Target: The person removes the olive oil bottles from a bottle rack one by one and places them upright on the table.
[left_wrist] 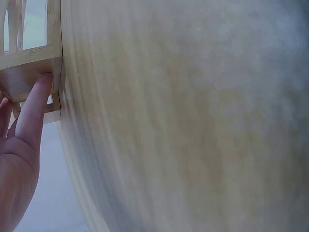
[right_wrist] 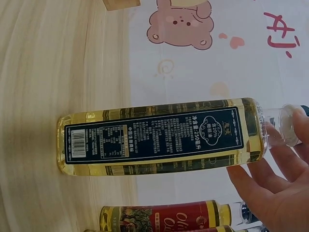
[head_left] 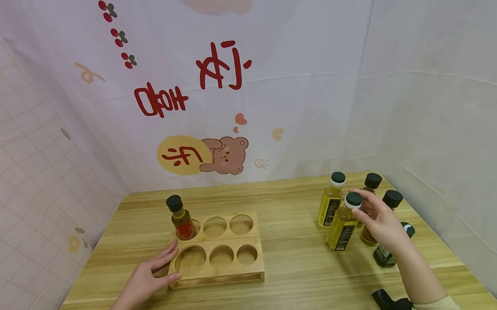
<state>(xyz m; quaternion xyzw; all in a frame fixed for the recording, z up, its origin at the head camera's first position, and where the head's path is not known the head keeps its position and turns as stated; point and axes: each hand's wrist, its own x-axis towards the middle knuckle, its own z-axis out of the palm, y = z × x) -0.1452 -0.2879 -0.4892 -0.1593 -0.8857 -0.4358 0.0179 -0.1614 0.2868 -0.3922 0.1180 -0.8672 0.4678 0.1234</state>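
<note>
In the head view my left hand [head_left: 147, 276] touches the left end of a two-tier wooden bottle rack [head_left: 218, 270] with round holes. Its thumb lies straight against the end panel [left_wrist: 29, 77] in the left wrist view. A small bottle with a black cap and red label [head_left: 185, 226] stands in the rack's back left hole. At the right, my right hand [head_left: 380, 221] grips a yellow oil bottle [right_wrist: 159, 137] by its neck, just below the dark green cap. Whether its base touches the table cannot be told.
Another yellow oil bottle [head_left: 330, 204] stands behind the held one. Dark-capped bottles [head_left: 373, 181] [head_left: 393, 198] and a shorter green-capped bottle [head_left: 385, 256] are close around my right hand. A black curved object [head_left: 390, 302] is by my right wrist. A printed cloth [head_left: 296, 102] hangs behind the table.
</note>
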